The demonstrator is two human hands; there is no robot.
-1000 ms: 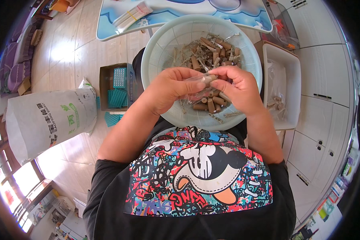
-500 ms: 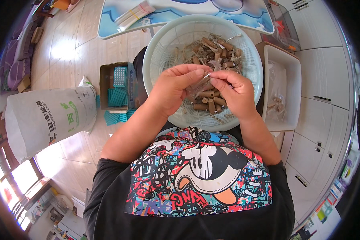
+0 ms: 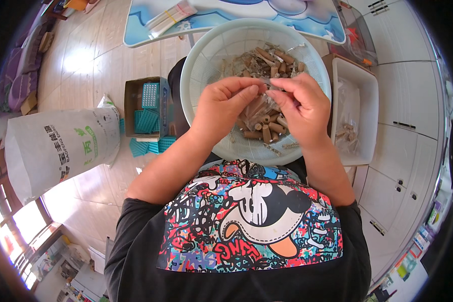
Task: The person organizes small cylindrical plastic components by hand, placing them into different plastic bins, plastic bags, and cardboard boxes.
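A large pale green mesh basket (image 3: 196,55) rests in front of me with several brown cardboard-like tubes (image 3: 254,135) and dry, shredded-looking strands in it. Above the basket my left hand (image 3: 225,104) pinches a small clear plastic bag (image 3: 252,111), which hangs beneath its fingers. Facing it, my right hand (image 3: 306,103) has thumb and forefinger at the bag's upper edge, closed on the thin film as far as I can see. The bag is see-through, so its exact outline and contents are hard to make out.
A white bin (image 3: 368,110) with clear bags stands right of the basket. To the left are a cardboard box (image 3: 131,108) with teal plastic racks (image 3: 146,121) and a white sack (image 3: 75,151). A blue patterned table (image 3: 236,10) bears a bundle of clear bags (image 3: 172,19).
My right hand has shifted slightly right and up, with its thumb and forefinger farther apart. My left hand has risen a little, and the bag now hangs lower between them.
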